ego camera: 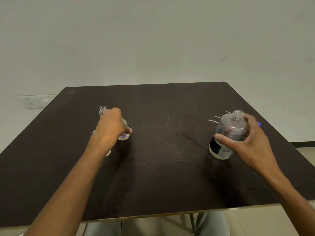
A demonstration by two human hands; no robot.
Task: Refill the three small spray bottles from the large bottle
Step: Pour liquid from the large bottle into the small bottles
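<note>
the table (162,176) is dark, and everything here is placed against it. past its near edge, below, pale trouser legs (211,223) show.

over the table's right side the right hand (250,142) grasps the big bottle (228,133): thumb across its front above a dark label, fingers curled round the far side. the bottle is clear, open at the neck with no cap, and leans a little toward the table's middle; whether its base touches the table cannot be told.

over the table's left side the left hand (110,128) is curled round a small bottle (124,133) with a purple flower mark near its base, which sits at the tabletop. most of this bottle is hidden by the hand. just under the left wrist a second small bottle (93,132) peeks out, mostly covered. a little farther back, touching or just behind the left hand's knuckles, a third small bottle (102,110) stands upright with its neck open.

behind the big bottle, toward the table's far right, three thin white tubes (213,120) lie on the surface, and a blue bit (259,124) shows past the right hand's fingers.

beyond the table's far edge is a plain pale wall (153,40).
</note>
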